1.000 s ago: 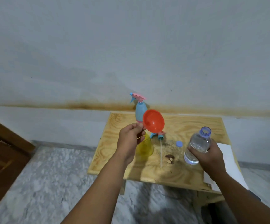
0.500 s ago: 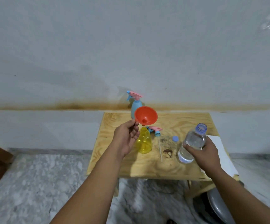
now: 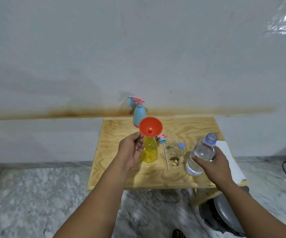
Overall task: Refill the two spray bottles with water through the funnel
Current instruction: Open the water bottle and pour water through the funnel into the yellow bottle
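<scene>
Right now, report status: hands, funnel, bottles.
Left hand steadies funnel at yellow bottle neck. Right hand grips uncapped water bottle, not pouring. Blue bottle capped, untouched. Nothing blocking.

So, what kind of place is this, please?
Probably a plain room in a home, not a workshop or lab. A small plywood table stands against a stained, painted wall, the floor looks like marble tile, and household spray bottles sit on the table.
</scene>
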